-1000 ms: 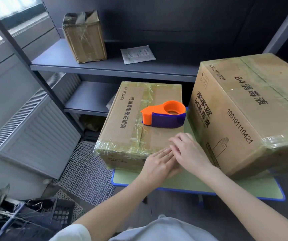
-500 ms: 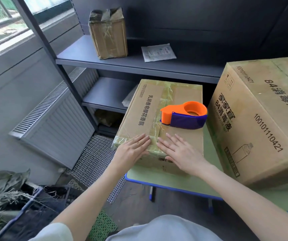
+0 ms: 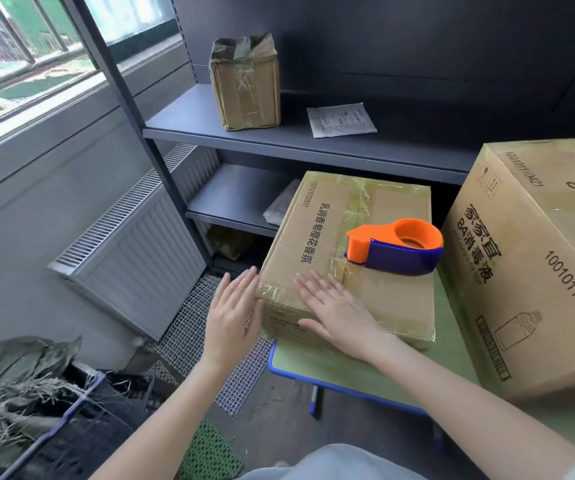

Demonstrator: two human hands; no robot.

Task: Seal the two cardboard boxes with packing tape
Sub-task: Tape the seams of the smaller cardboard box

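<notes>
The smaller box [image 3: 317, 237] is seen at the counter's [image 3: 300, 363] left near corner, its taped top facing up. The larger box [image 3: 539, 265] is set just beside it toward the counter's right edge. The orange and blue tape dispenser [image 3: 397, 247] is laid on the right half of the smaller box's top, unmoved since half a second ago.

Half a second ago both hands were laid flat side by side on the near edge of that top. The left hand [image 3: 234, 317] has since been taken off the top and is held with straight fingers against the box's left wall, at its near corner; whether the palm touches the cardboard cannot be told. The right hand [image 3: 334, 313] has been shifted toward that same corner and is pressed flat on the top, fingers spread and straight. Nothing is grasped by either hand.

On the shelf [image 3: 279, 140] behind, a taped carton [image 3: 246, 81] and a paper sheet [image 3: 341, 119] are seen.
</notes>
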